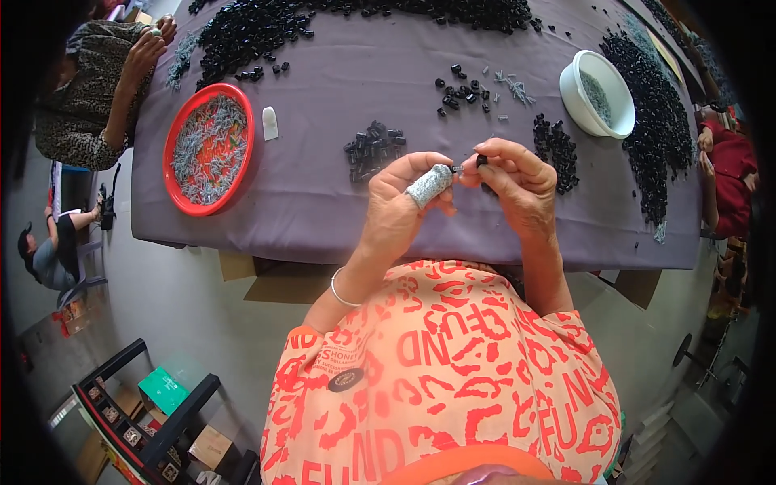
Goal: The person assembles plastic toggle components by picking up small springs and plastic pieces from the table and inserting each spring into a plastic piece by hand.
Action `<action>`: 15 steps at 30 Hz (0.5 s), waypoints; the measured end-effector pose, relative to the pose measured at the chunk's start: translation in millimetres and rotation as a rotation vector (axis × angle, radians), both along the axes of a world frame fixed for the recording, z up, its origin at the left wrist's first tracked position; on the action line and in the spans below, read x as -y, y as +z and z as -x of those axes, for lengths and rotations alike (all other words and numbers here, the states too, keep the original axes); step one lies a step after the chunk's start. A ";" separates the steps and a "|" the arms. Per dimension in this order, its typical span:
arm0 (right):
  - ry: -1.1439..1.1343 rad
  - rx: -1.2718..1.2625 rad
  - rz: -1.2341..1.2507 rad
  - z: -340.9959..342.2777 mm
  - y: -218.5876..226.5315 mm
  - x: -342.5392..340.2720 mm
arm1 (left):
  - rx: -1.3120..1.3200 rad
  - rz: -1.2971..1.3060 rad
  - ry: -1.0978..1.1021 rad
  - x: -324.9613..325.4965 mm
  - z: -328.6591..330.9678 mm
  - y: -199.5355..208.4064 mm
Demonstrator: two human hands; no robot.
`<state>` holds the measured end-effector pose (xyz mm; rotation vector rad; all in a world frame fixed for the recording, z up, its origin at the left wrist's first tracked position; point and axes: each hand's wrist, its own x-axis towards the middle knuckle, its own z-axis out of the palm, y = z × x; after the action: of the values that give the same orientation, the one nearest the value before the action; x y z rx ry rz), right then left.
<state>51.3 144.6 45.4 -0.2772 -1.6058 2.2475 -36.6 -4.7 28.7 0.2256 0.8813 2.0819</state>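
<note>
My left hand is raised over the near part of the table, thumb and fingers pinched. A speckled grey-white wrap covers one digit, probably the thumb. At its tip sits a small grey translucent piece with a dark end. Close beside it, my right hand pinches a small black cap-like part between thumb and fingertips. The two parts are close together; whether they touch I cannot tell. Just beyond my left hand lies a cluster of dark translucent parts, and right of my right hand, a black pile.
A red round tray of grey slender pieces stands left, beside a white oblong item. At right is a white bowl of grey pieces. Black parts are heaped along the purple tablecloth. Other people sit at both sides.
</note>
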 end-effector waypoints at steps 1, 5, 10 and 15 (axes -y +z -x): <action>-0.048 -0.004 -0.055 0.2 0.1 2.1 | -0.007 0.006 0.005 -0.7 -0.5 -0.7; -0.237 -0.040 -0.925 3.9 3.1 -3.9 | -0.054 0.064 0.036 -0.4 -4.5 -4.5; -0.192 0.094 -0.550 -6.6 3.6 -1.6 | -0.208 0.175 0.101 -2.6 -11.0 -1.5; -0.094 0.126 -0.092 -9.0 6.6 5.2 | -0.315 0.263 0.151 -0.2 -14.8 5.5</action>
<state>60.3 139.4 52.0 -0.4683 -1.7173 2.1167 -21.8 -4.5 34.2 0.3611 1.3874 2.0720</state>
